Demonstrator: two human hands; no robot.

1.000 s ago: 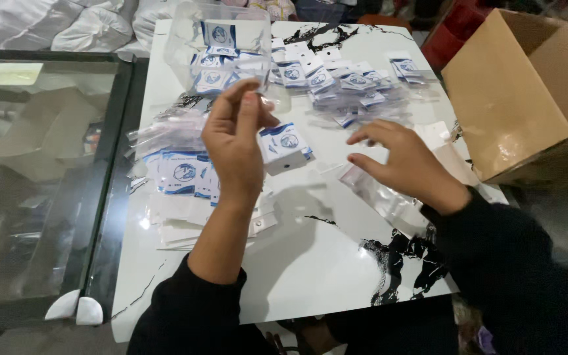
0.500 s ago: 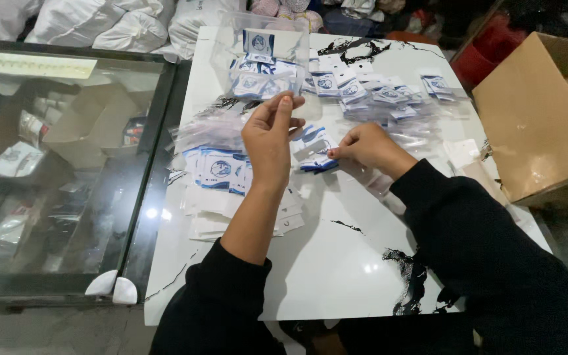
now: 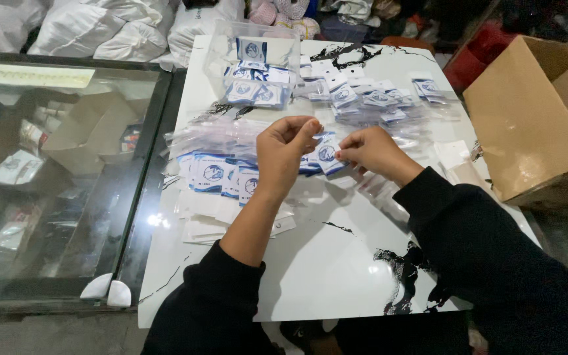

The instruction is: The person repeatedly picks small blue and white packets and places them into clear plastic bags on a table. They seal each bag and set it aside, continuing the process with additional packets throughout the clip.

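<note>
While both hands are meeting over the middle of the white marble-patterned desk, the left hand and the right hand are each pinching one small blue-and-white packet, so both grips are grasping it. One clear tub of such packets is standing at twelve o'clock, one cardboard box is sitting at three o'clock, and one glass cabinet is lying at nine o'clock. Loose packets, too many to count, are spreading toward the far edge, while bare desk is lying open at six o'clock.
</note>
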